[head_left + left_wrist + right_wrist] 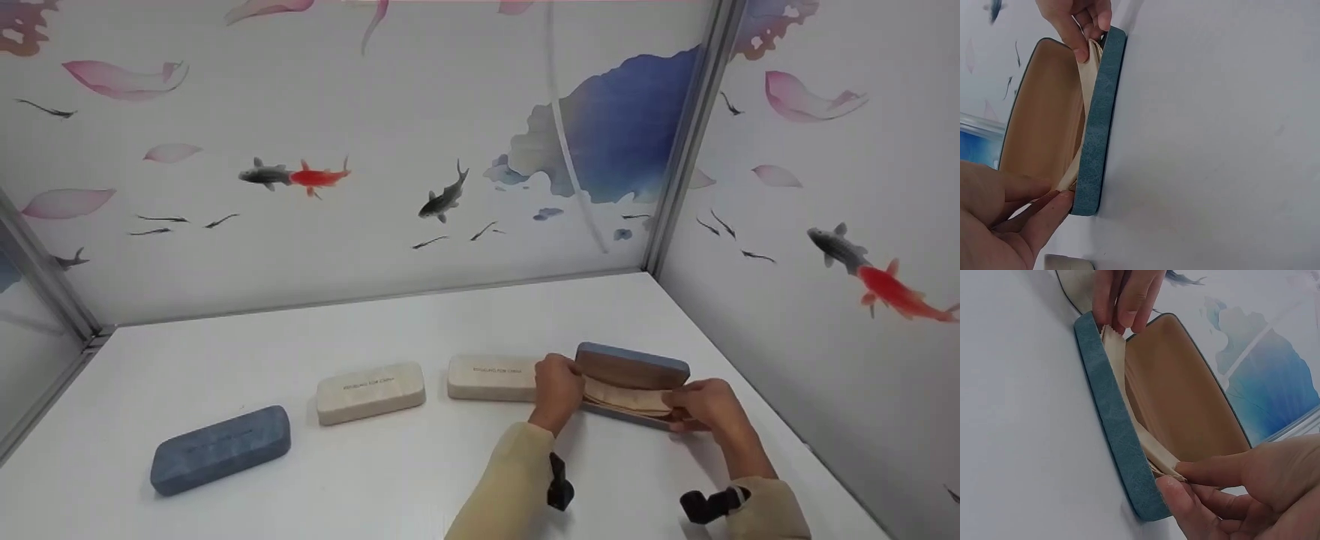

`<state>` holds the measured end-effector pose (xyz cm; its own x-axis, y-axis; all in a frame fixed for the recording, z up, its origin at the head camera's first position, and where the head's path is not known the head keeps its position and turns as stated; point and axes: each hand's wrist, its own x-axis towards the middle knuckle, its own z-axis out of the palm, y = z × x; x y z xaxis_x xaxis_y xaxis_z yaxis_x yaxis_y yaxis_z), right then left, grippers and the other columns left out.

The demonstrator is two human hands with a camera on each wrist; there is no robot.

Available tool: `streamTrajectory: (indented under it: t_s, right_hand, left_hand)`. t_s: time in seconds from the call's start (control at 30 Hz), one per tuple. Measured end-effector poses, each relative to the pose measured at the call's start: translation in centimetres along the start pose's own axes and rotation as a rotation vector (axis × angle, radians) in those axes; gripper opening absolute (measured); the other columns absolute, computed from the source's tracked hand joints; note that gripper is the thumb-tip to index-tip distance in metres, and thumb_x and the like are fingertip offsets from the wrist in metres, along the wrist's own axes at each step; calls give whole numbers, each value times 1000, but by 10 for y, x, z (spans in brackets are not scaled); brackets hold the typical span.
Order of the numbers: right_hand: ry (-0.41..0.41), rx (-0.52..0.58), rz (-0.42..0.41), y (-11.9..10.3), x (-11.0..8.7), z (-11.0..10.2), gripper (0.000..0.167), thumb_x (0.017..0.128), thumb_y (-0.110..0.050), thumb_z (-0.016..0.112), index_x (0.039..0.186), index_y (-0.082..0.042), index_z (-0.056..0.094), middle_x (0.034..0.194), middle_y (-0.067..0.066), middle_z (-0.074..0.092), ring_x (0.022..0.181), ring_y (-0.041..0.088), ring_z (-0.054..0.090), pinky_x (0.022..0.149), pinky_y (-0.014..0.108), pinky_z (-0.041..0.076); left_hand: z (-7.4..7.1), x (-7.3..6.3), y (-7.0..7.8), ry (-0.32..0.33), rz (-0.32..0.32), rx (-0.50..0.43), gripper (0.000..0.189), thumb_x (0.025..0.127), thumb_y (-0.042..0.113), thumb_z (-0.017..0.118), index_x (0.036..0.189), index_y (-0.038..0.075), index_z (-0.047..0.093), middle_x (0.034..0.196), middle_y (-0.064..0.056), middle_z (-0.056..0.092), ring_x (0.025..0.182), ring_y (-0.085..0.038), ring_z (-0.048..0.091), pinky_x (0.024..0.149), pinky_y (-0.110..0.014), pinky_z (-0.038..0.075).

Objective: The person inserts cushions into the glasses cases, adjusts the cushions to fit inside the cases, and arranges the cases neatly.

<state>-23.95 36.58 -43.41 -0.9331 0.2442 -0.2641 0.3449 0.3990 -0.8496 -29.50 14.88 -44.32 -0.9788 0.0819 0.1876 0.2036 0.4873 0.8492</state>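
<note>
At the right of the table in the head view stands an open blue glasses case [631,365] with a brown lining, its lid tilted back. A folded beige cleaning cloth [626,396] lies lengthwise in its lower half, with zigzag-cut edges visible in the right wrist view. My left hand [559,386] pinches the cloth's left end between thumb and fingers, right at the case rim. At the other end, my right hand [712,405] pinches the cloth between thumb and forefinger. The case floor is hidden under the cloth.
A closed cream glasses case [491,377] stands just left of the open one, partly behind my left hand. Further left are another cream case [371,393] and a closed blue case [221,450]. Printed wall panels [375,112] border the white table [360,487].
</note>
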Motion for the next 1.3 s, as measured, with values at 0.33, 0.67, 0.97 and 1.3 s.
streamTrajectory:
  t_s: [0.33, 0.67, 0.97, 1.3]
  right_hand:
    - [5, -134, 0, -11, -9, -21, 90, 98, -54, 54, 141, 21, 32, 141, 39, 47, 129, 49, 52, 86, 37, 60]
    - [36, -74, -11, -6, 5, -11, 103, 97, -70, 34, 147, 20, 25, 149, 40, 36, 138, 50, 43, 95, 40, 57]
    - [-22, -12, 26, -5, 15, -5, 111, 93, -76, 32, 151, 17, 16, 155, 38, 27, 144, 48, 35, 112, 49, 43]
    - [-141, -28, 79, -4, 16, -8, 121, 89, -83, 30, 149, 21, 16, 156, 39, 22, 145, 48, 33, 112, 53, 43]
  left_hand:
    - [-6, 5, 10, 59, -28, 12, 18, 98, 10, 62, 98, -2, 74, 89, -10, 75, 74, -14, 67, 66, -28, 56]
    - [-14, 10, 22, -57, -163, -17, 46, 100, 32, 59, 123, -8, 64, 123, -22, 69, 118, -34, 65, 100, -45, 53]
    - [-14, 13, 19, -161, -220, -104, 56, 97, 49, 60, 109, -5, 65, 95, -11, 67, 86, -22, 58, 82, -39, 53]
    - [-9, 12, 20, -117, -236, -93, 46, 100, 40, 58, 108, -5, 68, 96, -12, 71, 84, -19, 62, 79, -38, 55]
